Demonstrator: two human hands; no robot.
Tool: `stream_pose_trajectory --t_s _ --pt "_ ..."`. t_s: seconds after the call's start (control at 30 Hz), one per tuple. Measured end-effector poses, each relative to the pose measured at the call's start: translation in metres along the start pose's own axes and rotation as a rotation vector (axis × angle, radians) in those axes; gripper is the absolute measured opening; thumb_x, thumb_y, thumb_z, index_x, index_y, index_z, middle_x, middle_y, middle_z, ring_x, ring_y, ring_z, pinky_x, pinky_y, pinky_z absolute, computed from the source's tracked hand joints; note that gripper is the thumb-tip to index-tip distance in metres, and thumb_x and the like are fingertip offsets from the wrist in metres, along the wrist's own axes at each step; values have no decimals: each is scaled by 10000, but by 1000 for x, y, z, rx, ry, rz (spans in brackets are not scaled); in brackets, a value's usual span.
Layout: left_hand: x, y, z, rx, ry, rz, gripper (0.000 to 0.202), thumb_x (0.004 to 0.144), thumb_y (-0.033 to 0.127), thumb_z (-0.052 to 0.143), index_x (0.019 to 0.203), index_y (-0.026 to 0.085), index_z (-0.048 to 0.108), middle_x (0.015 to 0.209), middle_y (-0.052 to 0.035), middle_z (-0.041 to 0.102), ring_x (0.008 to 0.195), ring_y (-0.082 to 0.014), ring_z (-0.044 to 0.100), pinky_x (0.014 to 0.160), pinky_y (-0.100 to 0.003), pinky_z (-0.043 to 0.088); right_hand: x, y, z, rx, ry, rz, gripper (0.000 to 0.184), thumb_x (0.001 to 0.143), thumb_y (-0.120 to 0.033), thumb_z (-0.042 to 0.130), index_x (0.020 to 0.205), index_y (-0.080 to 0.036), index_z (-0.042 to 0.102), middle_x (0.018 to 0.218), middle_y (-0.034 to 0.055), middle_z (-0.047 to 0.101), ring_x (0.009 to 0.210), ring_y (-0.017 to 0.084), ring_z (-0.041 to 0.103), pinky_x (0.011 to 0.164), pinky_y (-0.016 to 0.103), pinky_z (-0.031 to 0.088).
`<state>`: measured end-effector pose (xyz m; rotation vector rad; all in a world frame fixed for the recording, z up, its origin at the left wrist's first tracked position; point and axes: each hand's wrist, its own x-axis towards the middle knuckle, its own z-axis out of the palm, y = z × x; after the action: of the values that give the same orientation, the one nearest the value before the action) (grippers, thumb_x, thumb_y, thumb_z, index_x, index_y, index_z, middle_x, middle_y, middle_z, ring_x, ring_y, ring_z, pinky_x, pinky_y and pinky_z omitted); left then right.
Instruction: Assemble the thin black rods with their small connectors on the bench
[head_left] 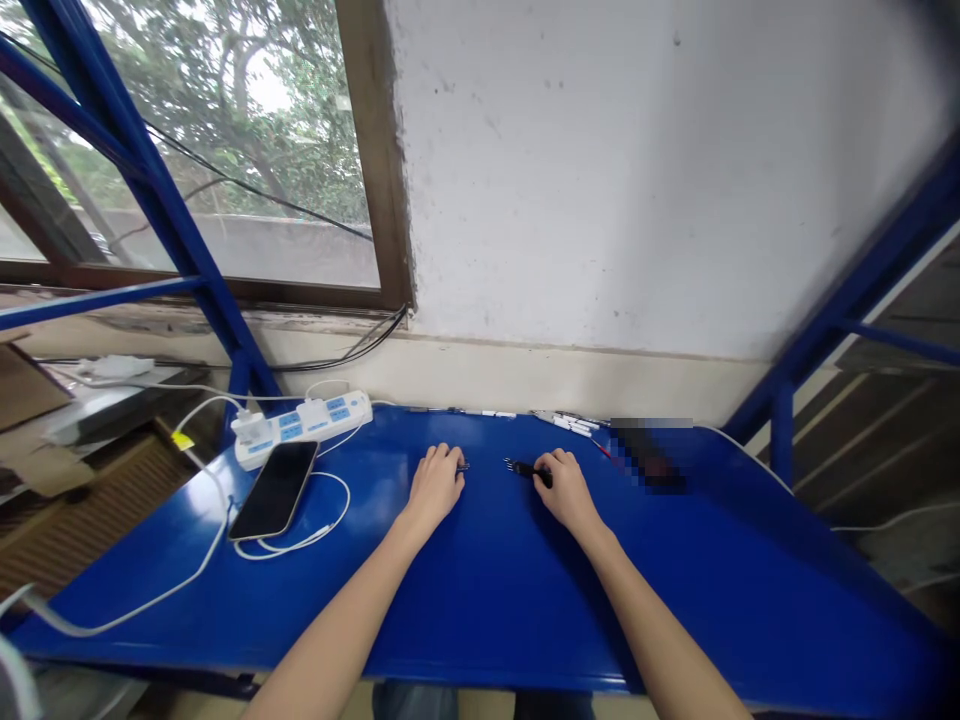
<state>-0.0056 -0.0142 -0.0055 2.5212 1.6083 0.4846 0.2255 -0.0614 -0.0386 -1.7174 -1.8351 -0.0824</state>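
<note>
White wall (562, 200) filled most of the view ahead of me. Blue table (480, 600) ran below it, glossy, and carried everything I was working with. Window (255, 130) sat upper left, trees outside. Blue frame (169, 200) rose in slanted bars at the table's left, with similar bars at the right.

White power strip (306, 428) lay at the table's back left, blue socket panels up, two white plugs seated in it. My hands were both over the middle of the table, palms down, well apart. Right hand (564, 488): fingers clamped on the rear of the black item. Left hand (437, 483): fingers together, pinched on the dark piece.

Dark object (651, 462) lay back right, pixelated; couldn't tell what it was. Phone (276, 490) lay screen up just in front of the strip, display black, looped white cable (349, 500) beside it.

Black item (528, 469) pointed left out of my right fingers, pale-tipped prongs facing my left hand, gap between. White sticks (571, 424) lay along the back edge. Smallest: dark piece (464, 467), mostly hidden, tip poking right past my left fingers.
</note>
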Motion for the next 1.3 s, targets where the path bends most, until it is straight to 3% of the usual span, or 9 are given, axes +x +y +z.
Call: stream_pose_trajectory --t_s 0.77,1.1,1.3 --pt "-2 0 1 -31 -2 14 152 810 93 501 912 194 553 983 -65 580 958 -221 534 831 -330 418 -1 -6 -9 -101 -18 13 109 803 -144 518 852 -186 605 879 91 568 847 250 485 768 363 412" --pt "0 1 2 -29 -22 -3 149 817 98 509 918 186 576 988 -71 594 970 -228 541 838 -326 406 -6 -21 3 -137 -79 -26 110 787 -91 559 837 -178 607 876 75 565 862 236 480 762 328 382" --pt "2 -3 8 -21 -25 18 145 832 106 492 886 186 602 966 -75 606 945 -231 552 818 -329 403 -4 -14 0 -114 -43 -33 89 789 -117 568 843 -175 607 880 81 559 851 236 472 776 332 394"
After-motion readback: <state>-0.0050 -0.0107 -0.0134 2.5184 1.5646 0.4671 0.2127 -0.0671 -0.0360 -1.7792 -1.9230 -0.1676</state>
